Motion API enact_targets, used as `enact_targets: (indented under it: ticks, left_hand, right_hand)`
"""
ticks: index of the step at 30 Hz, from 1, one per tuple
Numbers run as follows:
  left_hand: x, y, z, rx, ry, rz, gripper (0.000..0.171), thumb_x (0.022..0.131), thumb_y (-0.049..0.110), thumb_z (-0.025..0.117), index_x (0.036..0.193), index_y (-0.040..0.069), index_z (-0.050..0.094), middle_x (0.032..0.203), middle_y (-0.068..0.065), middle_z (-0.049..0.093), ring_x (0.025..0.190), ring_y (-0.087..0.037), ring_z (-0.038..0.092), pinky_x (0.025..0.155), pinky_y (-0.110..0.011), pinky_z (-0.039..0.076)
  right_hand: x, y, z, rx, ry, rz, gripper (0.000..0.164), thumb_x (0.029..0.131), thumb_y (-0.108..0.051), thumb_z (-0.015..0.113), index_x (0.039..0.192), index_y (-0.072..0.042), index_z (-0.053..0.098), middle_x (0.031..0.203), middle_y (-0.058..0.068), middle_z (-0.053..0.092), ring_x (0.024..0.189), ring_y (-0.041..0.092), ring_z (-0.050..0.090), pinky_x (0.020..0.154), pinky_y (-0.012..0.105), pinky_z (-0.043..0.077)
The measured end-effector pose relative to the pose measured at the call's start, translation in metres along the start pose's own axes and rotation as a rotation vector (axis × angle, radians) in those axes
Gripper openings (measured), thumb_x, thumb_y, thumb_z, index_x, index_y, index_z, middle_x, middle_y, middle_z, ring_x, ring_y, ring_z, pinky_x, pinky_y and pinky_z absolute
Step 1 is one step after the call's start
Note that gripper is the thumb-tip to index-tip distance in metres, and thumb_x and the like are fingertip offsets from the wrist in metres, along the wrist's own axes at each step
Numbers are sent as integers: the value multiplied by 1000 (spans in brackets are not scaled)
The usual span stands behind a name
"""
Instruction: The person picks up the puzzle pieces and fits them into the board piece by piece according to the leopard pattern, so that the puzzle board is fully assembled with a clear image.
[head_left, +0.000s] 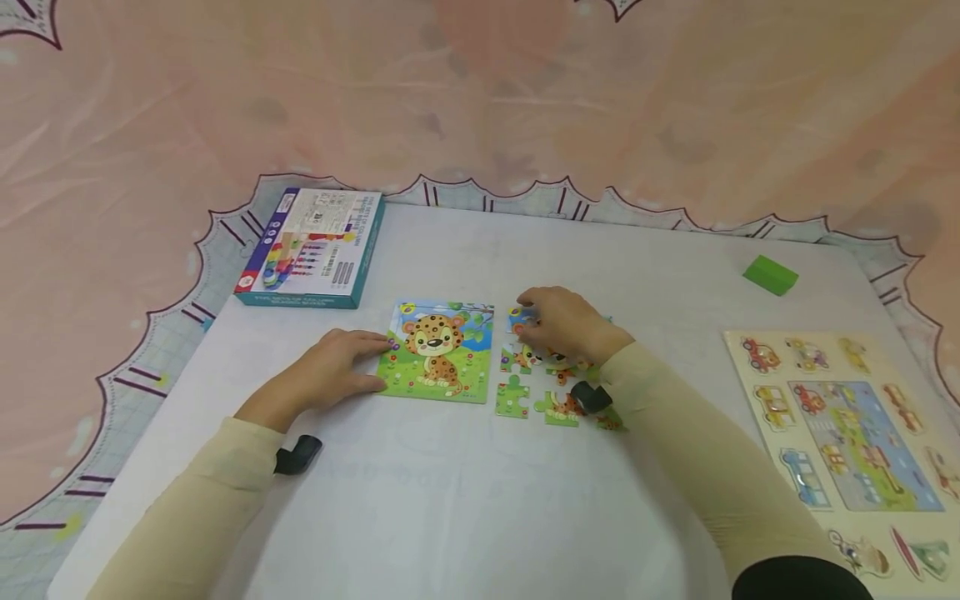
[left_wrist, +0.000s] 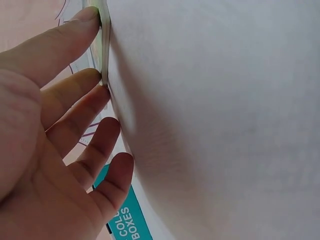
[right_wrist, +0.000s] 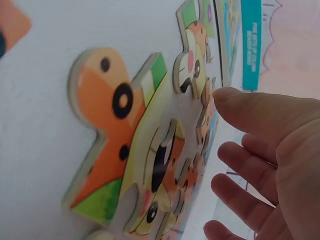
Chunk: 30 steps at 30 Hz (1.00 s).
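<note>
A square leopard puzzle board (head_left: 438,354) lies on the white table. My left hand (head_left: 330,371) rests at its left edge; in the left wrist view, the thumb (left_wrist: 82,25) and nearest fingertips touch the board's side, the other fingers loosely spread. Right of the board lie several loose jigsaw pieces, among them a green one (head_left: 512,398) and an orange spotted one (right_wrist: 102,95). Over the upper pieces hovers my right hand (head_left: 566,323), its thumb and fingers around a blue piece (head_left: 517,318) in the head view. The right wrist view shows no piece clearly held, and the palm hides some pieces.
A flat boxed set (head_left: 315,246) lies at the table's back left. Toward the back right sits a green block (head_left: 771,275). A wooden vehicle puzzle board (head_left: 761,379) lies at the right, near my right forearm. A patterned pinkish cloth (head_left: 480,100) lies beyond the table.
</note>
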<state>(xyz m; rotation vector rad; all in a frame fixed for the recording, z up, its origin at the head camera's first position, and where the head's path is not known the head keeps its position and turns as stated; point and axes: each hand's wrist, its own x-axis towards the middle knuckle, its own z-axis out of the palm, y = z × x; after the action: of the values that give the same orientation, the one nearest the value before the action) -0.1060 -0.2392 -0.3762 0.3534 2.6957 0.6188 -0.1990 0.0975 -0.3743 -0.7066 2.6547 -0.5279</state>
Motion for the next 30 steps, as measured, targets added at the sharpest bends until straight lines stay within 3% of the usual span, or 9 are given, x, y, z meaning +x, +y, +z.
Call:
enact_targets:
  ticks: [17, 30]
  left_hand:
    - [0, 0, 4, 25, 9, -5, 62, 87, 26, 79, 141, 6, 57, 147, -15, 51, 130, -39, 42, 109, -56, 36]
    - [4, 4, 4, 25, -3, -24, 63, 87, 25, 79, 142, 5, 56, 149, -16, 48, 137, -41, 36, 113, -59, 32]
  right_hand:
    - [1, 6, 0, -33, -17, 29, 50, 96, -25, 67, 140, -4, 55, 138, 14, 59, 132, 33, 50, 112, 48, 38]
    - [4, 4, 0, -76, -20, 21, 48, 97, -23, 64, 139, -2, 56, 136, 14, 61, 129, 33, 52, 111, 46, 40]
